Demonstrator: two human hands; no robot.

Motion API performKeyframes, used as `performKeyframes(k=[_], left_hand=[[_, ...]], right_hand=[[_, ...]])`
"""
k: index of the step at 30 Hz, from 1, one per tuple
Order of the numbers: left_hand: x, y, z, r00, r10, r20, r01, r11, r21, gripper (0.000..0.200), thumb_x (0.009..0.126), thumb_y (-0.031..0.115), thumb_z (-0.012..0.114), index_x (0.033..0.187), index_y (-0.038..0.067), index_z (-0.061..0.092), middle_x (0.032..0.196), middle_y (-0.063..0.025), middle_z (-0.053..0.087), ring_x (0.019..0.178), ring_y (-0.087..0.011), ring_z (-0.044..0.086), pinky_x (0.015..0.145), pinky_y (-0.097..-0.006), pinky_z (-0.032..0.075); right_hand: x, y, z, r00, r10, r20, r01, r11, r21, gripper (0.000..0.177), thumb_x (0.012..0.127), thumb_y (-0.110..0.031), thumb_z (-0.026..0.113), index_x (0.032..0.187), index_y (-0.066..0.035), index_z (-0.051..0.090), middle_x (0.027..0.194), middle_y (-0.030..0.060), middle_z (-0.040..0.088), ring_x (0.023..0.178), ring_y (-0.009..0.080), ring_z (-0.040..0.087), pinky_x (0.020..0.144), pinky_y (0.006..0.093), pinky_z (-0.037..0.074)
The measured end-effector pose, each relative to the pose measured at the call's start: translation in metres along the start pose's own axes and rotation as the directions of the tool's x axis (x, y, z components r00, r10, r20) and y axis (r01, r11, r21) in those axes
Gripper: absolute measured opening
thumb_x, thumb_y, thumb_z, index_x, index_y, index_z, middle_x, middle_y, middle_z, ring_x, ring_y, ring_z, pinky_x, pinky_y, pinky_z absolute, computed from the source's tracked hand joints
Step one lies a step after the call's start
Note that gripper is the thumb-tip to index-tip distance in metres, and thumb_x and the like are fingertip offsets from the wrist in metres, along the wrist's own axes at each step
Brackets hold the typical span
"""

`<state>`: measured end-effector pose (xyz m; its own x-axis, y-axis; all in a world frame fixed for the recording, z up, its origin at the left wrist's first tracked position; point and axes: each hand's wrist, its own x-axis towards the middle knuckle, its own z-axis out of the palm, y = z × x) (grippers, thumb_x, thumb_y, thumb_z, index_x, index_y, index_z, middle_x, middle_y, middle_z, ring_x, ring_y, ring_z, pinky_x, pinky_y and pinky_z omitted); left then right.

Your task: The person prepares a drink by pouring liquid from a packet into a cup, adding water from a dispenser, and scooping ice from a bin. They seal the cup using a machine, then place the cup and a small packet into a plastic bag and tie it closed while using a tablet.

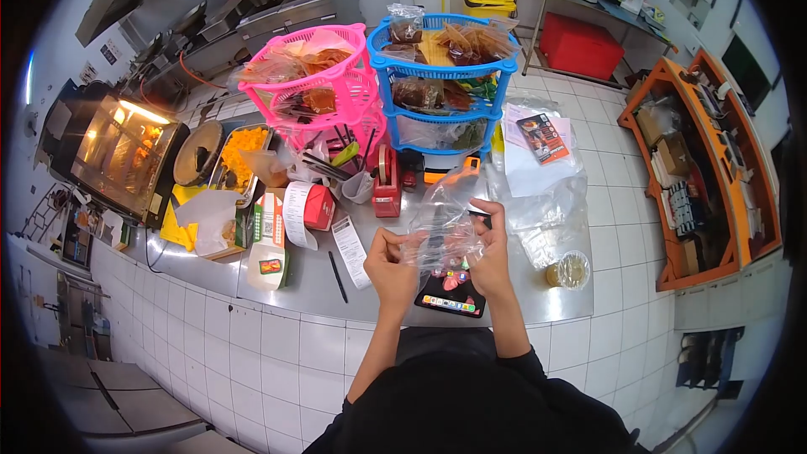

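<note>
Between my two hands a clear plastic bag (450, 217) is stretched out above the steel table. My left hand (389, 262) pinches its left side, with the fingers curled. On the right side my right hand (490, 250) grips the plastic, and a small dark item (480, 218) shows by its fingertips; what it is I cannot make out. Below the bag lies a tablet (451, 296) with a lit screen, partly hidden by the plastic and my hands. A red tape dispenser (387, 189) stands beyond my left hand.
Pink (315, 76) and blue (443, 74) tiered baskets hold packets at the back. Receipts (351, 250), a black pen (338, 277) and a food tray (241, 160) lie left. Plastic sheets (546, 210) and a lidded cup (569, 271) are right.
</note>
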<state>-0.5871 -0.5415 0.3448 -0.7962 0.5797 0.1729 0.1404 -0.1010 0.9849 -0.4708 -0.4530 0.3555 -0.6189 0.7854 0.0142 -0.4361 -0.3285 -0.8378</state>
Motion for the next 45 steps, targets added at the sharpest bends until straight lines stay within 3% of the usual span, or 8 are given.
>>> performKeyframes(k=[7,16,22,27,31,34,36,45], left_hand=[[-0.009,0.017,-0.002,0.846,0.513,-0.145,-0.443,0.827,0.345,0.023,0.082,0.01,0.075,0.075,0.002,0.056,0.053,0.0049,0.035,0.049,-0.0021,0.03,0.045,-0.0199,0.023],[-0.008,0.017,-0.012,0.956,0.276,-0.1,-0.242,0.935,0.259,0.026,0.079,0.005,0.073,0.074,0.005,0.048,0.055,0.0038,0.036,0.048,-0.0034,0.032,0.045,-0.0206,0.026],[-0.007,-0.018,-0.045,0.99,0.071,-0.122,-0.039,0.969,0.245,0.023,0.077,0.0,0.067,0.081,0.007,0.045,0.066,-0.0016,0.039,0.053,-0.0074,0.036,0.048,-0.0236,0.031],[-0.01,0.013,-0.021,0.726,0.624,0.289,-0.624,0.422,0.658,0.028,0.07,0.005,0.072,0.093,0.01,0.057,0.075,-0.0057,0.053,0.063,-0.0181,0.05,0.054,-0.028,0.039],[-0.038,-0.015,0.016,0.824,0.338,0.456,-0.517,0.777,0.359,0.02,0.071,0.011,0.076,0.084,0.007,0.06,0.072,-0.0057,0.058,0.056,-0.0229,0.056,0.052,-0.0316,0.044],[-0.033,-0.036,0.035,0.909,0.252,0.331,-0.373,0.846,0.382,0.024,0.075,0.017,0.078,0.086,0.006,0.06,0.071,-0.008,0.061,0.055,-0.0264,0.059,0.053,-0.0352,0.046],[-0.044,-0.038,0.051,0.897,0.219,0.384,-0.367,0.854,0.37,0.033,0.077,0.023,0.078,0.095,0.007,0.057,0.071,-0.0101,0.062,0.06,-0.0294,0.063,0.055,-0.0384,0.048],[-0.091,-0.07,0.159,0.753,-0.048,0.656,-0.428,0.722,0.544,0.029,0.089,0.03,0.063,0.108,0.013,0.05,0.072,-0.0145,0.065,0.068,-0.0371,0.066,0.056,-0.0476,0.05]], right_hand=[[0.005,0.008,-0.014,0.899,-0.423,-0.113,0.344,0.842,-0.416,0.057,0.079,0.009,0.064,0.127,-0.007,0.037,0.083,0.0018,0.052,0.073,0.0065,0.053,0.069,0.0185,0.047],[-0.018,-0.011,0.019,0.945,-0.307,-0.112,0.287,0.943,-0.166,0.056,0.075,0.013,0.063,0.124,-0.006,0.045,0.096,0.0036,0.05,0.074,0.0059,0.051,0.063,0.019,0.045],[-0.023,-0.005,-0.006,0.866,-0.468,-0.175,0.194,0.638,-0.745,0.049,0.077,0.013,0.064,0.118,-0.003,0.044,0.105,0.0076,0.051,0.064,0.0068,0.054,0.06,0.0179,0.049],[-0.027,-0.014,-0.028,0.97,-0.212,-0.122,0.129,0.867,-0.482,0.057,0.074,0.012,0.065,0.123,-0.006,0.043,0.095,0.0084,0.052,0.07,0.0067,0.052,0.059,0.0194,0.047],[-0.06,-0.057,-0.073,0.956,0.108,0.272,0.007,0.92,-0.391,0.065,0.072,0.005,0.072,0.128,-0.008,0.041,0.108,0.0095,0.051,0.1,0.017,0.054,0.085,0.0325,0.05],[-0.094,-0.087,-0.115,0.996,-0.005,0.09,0.064,0.745,-0.664,0.073,0.068,-0.002,0.077,0.13,-0.009,0.039,0.114,0.0093,0.052,0.115,0.0239,0.049,0.092,0.0367,0.046],[-0.103,-0.07,-0.151,0.91,-0.328,-0.254,-0.371,-0.365,-0.854,0.075,0.065,-0.01,0.082,0.128,-0.008,0.041,0.117,0.0082,0.052,0.122,0.0272,0.046,0.093,0.038,0.046],[-0.123,-0.094,-0.206,0.848,-0.354,-0.396,0.061,0.806,-0.589,0.064,0.078,-0.026,0.073,0.13,-0.011,0.039,0.12,0.019,0.055,0.107,0.0284,0.058,0.09,0.0407,0.049]])
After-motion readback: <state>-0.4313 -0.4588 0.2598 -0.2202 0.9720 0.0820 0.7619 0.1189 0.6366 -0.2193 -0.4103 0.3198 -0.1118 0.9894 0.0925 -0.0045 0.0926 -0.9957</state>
